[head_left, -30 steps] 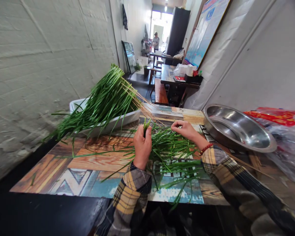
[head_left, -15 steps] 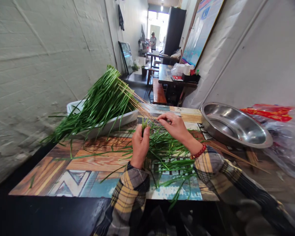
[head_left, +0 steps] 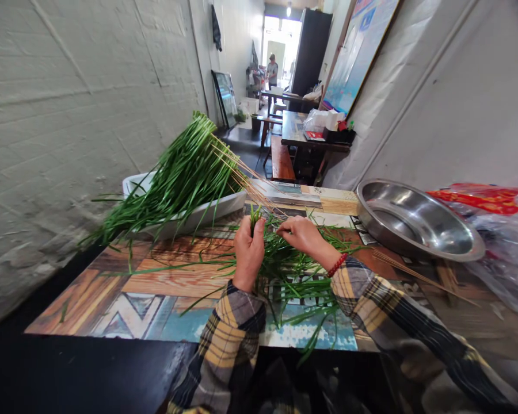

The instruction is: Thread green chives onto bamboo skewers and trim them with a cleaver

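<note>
My left hand is closed round a small bunch of green chives, whose cut ends poke up above the thumb. Close to its right, my right hand has thumb and fingertips pinched together; what they hold, if anything, is too small to make out. Loose chives lie spread over the table beneath both hands. At the left, a large heap of chives, threaded on thin wooden skewers, rests in a white tray. The skewers' bare ends point towards my hands.
A steel basin stands on the patterned table at the right. Several loose bamboo skewers lie in front of it, near plastic bags. Beyond are another table, a bench and a distant person.
My right hand has come down from beside the skewer ends to just right of the bunch. My left hand keeps its grip on the chives. The view has shifted slightly.
</note>
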Motion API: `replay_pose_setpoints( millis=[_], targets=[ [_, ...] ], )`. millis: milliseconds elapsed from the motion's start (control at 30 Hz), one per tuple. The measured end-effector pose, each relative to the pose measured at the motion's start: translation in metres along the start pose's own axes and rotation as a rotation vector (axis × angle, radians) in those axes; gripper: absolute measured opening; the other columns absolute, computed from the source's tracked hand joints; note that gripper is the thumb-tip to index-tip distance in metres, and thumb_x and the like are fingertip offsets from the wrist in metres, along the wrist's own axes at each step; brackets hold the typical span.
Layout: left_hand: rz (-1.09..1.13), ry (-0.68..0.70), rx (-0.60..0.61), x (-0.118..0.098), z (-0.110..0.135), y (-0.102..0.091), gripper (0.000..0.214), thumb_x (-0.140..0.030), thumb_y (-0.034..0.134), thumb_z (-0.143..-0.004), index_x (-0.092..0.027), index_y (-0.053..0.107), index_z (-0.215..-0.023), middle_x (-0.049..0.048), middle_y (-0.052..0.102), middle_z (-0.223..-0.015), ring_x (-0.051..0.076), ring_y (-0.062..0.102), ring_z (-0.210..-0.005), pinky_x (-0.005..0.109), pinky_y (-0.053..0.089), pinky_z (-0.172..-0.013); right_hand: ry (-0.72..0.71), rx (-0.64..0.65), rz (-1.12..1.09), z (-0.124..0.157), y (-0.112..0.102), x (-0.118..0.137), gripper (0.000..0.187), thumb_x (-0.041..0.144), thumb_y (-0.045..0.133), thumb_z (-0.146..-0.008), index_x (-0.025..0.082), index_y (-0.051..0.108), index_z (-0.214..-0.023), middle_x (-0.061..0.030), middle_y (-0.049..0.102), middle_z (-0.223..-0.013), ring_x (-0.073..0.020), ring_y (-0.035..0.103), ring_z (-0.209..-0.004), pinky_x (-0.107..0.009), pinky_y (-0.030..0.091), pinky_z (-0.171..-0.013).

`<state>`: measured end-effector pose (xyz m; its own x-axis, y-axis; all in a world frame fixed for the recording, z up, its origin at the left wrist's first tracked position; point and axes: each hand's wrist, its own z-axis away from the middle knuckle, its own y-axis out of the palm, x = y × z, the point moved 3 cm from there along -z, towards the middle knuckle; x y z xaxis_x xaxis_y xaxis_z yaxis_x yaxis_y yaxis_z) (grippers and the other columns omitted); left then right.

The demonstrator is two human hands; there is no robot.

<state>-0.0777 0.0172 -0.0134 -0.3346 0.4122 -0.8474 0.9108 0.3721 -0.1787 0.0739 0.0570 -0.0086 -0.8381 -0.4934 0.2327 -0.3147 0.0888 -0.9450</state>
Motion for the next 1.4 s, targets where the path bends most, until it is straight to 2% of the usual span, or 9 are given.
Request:
replay_pose_setpoints(
  millis=[167,333,467,633,800,933,1067,1233,1400],
  targets=[
    [0.012,0.129,0.206,-0.012,0.004,0.011,0.015,-0.029,0.045,-0.091,-0.019,0.055,-0.085,0.0015,0.059,-0.084,0.015,0.052,-0.08,0.027,0.04,-0.075,-0.137,-0.162,-0.048,0.013,-0.049,0.006,0.014,0.025,0.059,-0.083,0.023,0.073,-0.08,-0.0015,0.07,-0.076,-0.0162,0.059,-0.075,-0.029,0.04,-0.073],
    [0.06,0.131,0.428,-0.013,0.011,0.026,0.023,-0.029,0.043,-0.091,-0.018,0.052,-0.073,-0.0024,0.052,-0.066,0.012,0.047,-0.064,0.024,0.037,-0.062,-0.142,-0.219,-0.151,0.025,-0.069,0.004,0.013,0.027,0.063,-0.081,0.02,0.071,-0.072,-0.0007,0.068,-0.071,-0.0149,0.058,-0.073,-0.028,0.04,-0.072],
    [0.024,0.079,0.375,-0.007,0.009,0.026,0.021,-0.032,0.048,-0.088,-0.018,0.053,-0.073,-0.0025,0.05,-0.066,0.012,0.046,-0.064,0.024,0.036,-0.06,0.054,-0.272,-0.305,0.03,-0.057,-0.038,0.019,0.027,0.055,-0.086,0.018,0.071,-0.08,-0.0017,0.071,-0.08,-0.0139,0.062,-0.074,-0.024,0.042,-0.068],
    [0.217,-0.096,0.285,-0.005,0.004,0.019,0.026,-0.038,0.041,-0.092,-0.019,0.054,-0.08,-0.0012,0.056,-0.068,0.011,0.054,-0.062,0.024,0.042,-0.061,0.215,-0.093,-0.147,0.041,-0.018,-0.099,0.02,0.024,0.054,-0.085,0.02,0.073,-0.084,-0.0009,0.073,-0.079,-0.0147,0.064,-0.072,-0.024,0.044,-0.065],
    [0.168,-0.012,0.288,-0.006,0.004,0.019,0.027,-0.036,0.041,-0.092,-0.018,0.061,-0.091,0.004,0.066,-0.087,0.015,0.061,-0.084,0.028,0.047,-0.078,0.247,-0.101,-0.087,0.048,0.005,-0.112,0.014,0.02,0.06,-0.079,0.024,0.074,-0.082,-0.0025,0.073,-0.085,-0.0169,0.064,-0.08,-0.025,0.045,-0.071],
    [0.147,0.002,0.273,-0.004,0.005,0.021,0.027,-0.035,0.04,-0.093,-0.018,0.061,-0.098,0.0048,0.066,-0.094,0.016,0.062,-0.088,0.029,0.048,-0.08,0.236,-0.124,-0.075,0.046,0.003,-0.109,0.009,0.02,0.064,-0.076,0.023,0.072,-0.073,-0.0034,0.071,-0.081,-0.0173,0.062,-0.081,-0.026,0.044,-0.074],
    [0.099,0.007,0.283,-0.006,0.006,0.021,0.026,-0.033,0.041,-0.094,-0.018,0.061,-0.101,0.0048,0.067,-0.098,0.016,0.061,-0.09,0.029,0.047,-0.082,0.194,-0.171,-0.096,0.041,-0.019,-0.1,0.012,0.02,0.059,-0.08,0.02,0.07,-0.076,-0.0039,0.069,-0.084,-0.0166,0.061,-0.081,-0.027,0.044,-0.076],
    [0.072,0.064,0.329,-0.01,0.009,0.024,0.028,-0.03,0.041,-0.094,-0.02,0.059,-0.113,0.0057,0.064,-0.108,0.017,0.058,-0.1,0.03,0.043,-0.087,-0.061,-0.313,-0.186,0.035,-0.053,-0.041,0.012,0.02,0.057,-0.082,0.02,0.068,-0.078,-0.0025,0.066,-0.082,-0.0169,0.059,-0.082,-0.029,0.043,-0.078],
    [0.093,0.104,0.393,-0.012,0.012,0.026,0.017,-0.029,0.044,-0.092,-0.018,0.057,-0.089,-0.0002,0.059,-0.081,0.013,0.053,-0.075,0.026,0.041,-0.073,-0.196,-0.377,-0.138,0.029,-0.064,0.015,0.008,0.019,0.059,-0.082,0.021,0.066,-0.08,-0.0038,0.065,-0.088,-0.0195,0.057,-0.087,-0.033,0.041,-0.081]
  ],
)
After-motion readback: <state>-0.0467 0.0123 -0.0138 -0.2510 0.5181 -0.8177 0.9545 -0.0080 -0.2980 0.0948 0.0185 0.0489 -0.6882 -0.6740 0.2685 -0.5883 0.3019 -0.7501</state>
